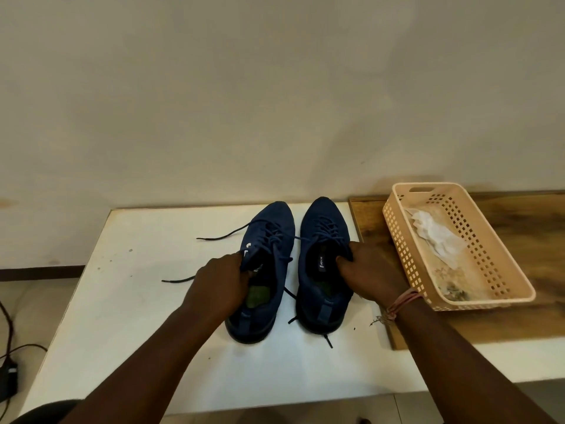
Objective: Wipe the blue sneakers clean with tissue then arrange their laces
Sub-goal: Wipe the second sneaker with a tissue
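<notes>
Two dark blue sneakers stand side by side on the white table (122, 301), toes pointing away from me. My left hand (217, 289) grips the left sneaker (269, 234) at its collar and tongue. Its laces (220, 235) trail loose to the left over the table. My right hand (370, 276) grips the right side of the collar of the right sneaker (321, 221), fingers curled inside the opening. A crumpled white tissue (437, 237) lies in the basket to the right, away from both hands.
A beige perforated plastic basket (495, 261) sits on a wooden board (535, 221) at the table's right side, close to my right wrist. A bare wall rises behind the table. Black cables and a plug (7, 371) lie on the floor at the far left.
</notes>
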